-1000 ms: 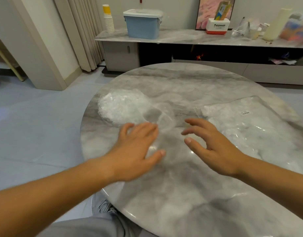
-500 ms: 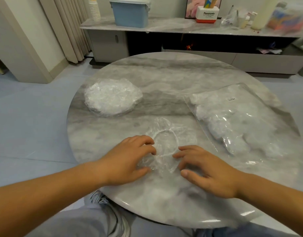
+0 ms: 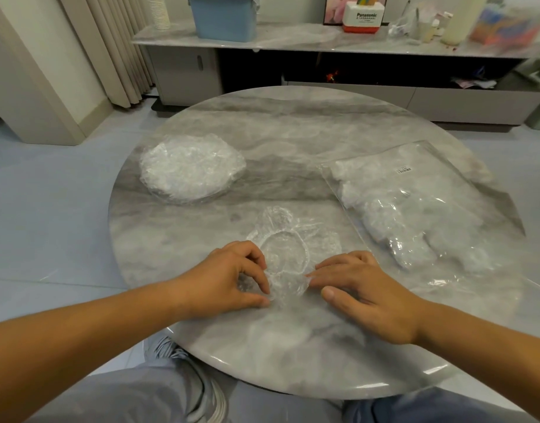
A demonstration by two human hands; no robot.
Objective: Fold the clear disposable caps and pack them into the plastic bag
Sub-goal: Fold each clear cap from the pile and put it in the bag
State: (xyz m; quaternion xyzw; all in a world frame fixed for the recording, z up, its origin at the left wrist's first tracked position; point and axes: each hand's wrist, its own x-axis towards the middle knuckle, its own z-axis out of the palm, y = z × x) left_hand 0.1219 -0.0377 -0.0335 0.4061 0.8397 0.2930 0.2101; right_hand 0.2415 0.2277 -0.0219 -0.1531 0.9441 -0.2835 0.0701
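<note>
One clear disposable cap [image 3: 288, 245] lies spread on the round marble table [image 3: 293, 123], its elastic ring facing up. My left hand [image 3: 229, 277] pinches the cap's near left edge between thumb and curled fingers. My right hand [image 3: 360, 285] lies flat on the table with its fingertips on the cap's near right edge. A pile of loose clear caps [image 3: 190, 166] sits at the table's left. The clear plastic bag [image 3: 421, 209], with folded caps inside it, lies at the right.
Behind the table runs a low marble-topped cabinet [image 3: 323, 41] with a blue storage box [image 3: 226, 16], paper cups [image 3: 160, 12] and a white Panasonic box [image 3: 364, 18]. Curtains [image 3: 110, 47] hang at the back left. My knees show below the table's near edge.
The view has tilted down and drawn closer. Both hands came back toward me from the pile with one cap, laid it flat, and now the left pinches its near edge.
</note>
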